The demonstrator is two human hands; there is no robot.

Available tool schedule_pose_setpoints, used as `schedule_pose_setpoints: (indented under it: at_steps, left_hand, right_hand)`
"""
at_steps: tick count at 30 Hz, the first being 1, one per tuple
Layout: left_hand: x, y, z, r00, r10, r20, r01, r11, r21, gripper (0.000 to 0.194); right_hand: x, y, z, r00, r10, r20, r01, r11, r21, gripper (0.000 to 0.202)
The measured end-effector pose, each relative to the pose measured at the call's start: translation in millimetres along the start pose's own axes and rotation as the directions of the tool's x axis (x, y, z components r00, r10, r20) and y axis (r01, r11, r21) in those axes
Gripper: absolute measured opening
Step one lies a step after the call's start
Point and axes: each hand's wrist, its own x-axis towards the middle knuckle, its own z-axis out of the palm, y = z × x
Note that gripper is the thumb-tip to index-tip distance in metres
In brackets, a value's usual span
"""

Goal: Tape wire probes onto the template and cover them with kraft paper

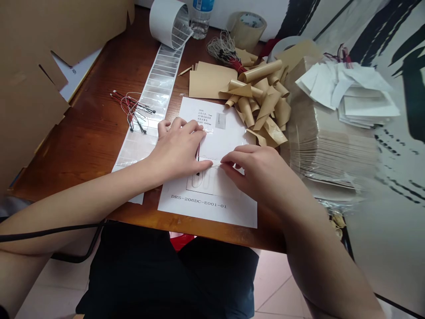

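Observation:
A printed white sheet (209,217) with a line drawing lies near the table's front edge. My left hand (182,148) rests palm down over its left side, fingers spread, with the thumb tip near a thin wire (215,166) above the drawing. On the right, my right hand (254,166) pinches the end of that thin wire between thumb and index finger. Between the hands, a short dark red lead with a black tip (198,173) lies on the sheet, partly under my left hand.
Left of the sheet, a strip of clear labels (162,84) carries several wired parts (133,110). Curled brown papers (262,99), a wire bundle (222,48), tape (249,29) and a bottle (201,17) stand behind. Stacked sheets (332,150) are right, cardboard (49,40) left.

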Motion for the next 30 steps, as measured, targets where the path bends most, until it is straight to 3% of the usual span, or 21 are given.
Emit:
schedule_pose_setpoints:
  at_steps: [9,22,30]
  left_hand:
    - [1,0,0.2,1.000,-0.002,-0.011,0.002,1.000,-0.002,0.055]
    - [1,-1,1.1,1.000,-0.008,-0.005,0.008,1.000,-0.006,0.053]
    - [0,-1,1.4,1.000,-0.010,-0.011,0.010,1.000,-0.009,0.052]
  right_hand:
    - [-6,3,-3,1.000,-0.018,0.003,0.018,1.000,0.018,0.024]
    - [-8,-9,-4,0.987,-0.145,0.070,0.134,0.981,0.143,0.026]
    - [-6,-11,1,0.971,-0.173,0.166,0.149,0.978,0.147,0.031]
